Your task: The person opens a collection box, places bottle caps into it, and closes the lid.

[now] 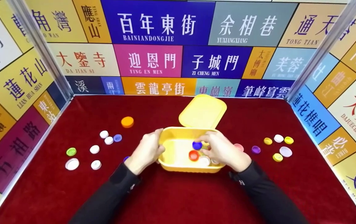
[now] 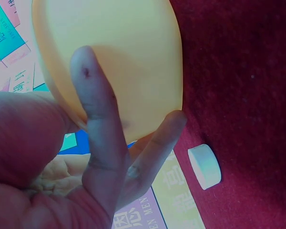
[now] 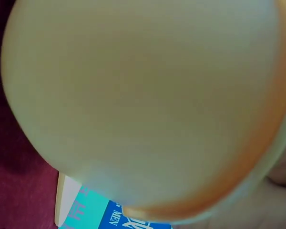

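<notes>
A yellow plastic box sits mid-table with several bottle caps at its right end, among them a red cap and a white cap. My left hand grips the box's left rim, thumb on the near side; the left wrist view shows its fingers against the outer wall. My right hand reaches in over the right rim, fingers bent down among the caps. Its fingertips are right at a blue cap; I cannot tell whether they pinch it. In the right wrist view the box wall hides those fingertips.
Behind the box lies a yellow lid. Loose caps are scattered at left, including an orange cap and a green cap. More lie at right, such as a purple cap. Printed panels wall in the red tabletop.
</notes>
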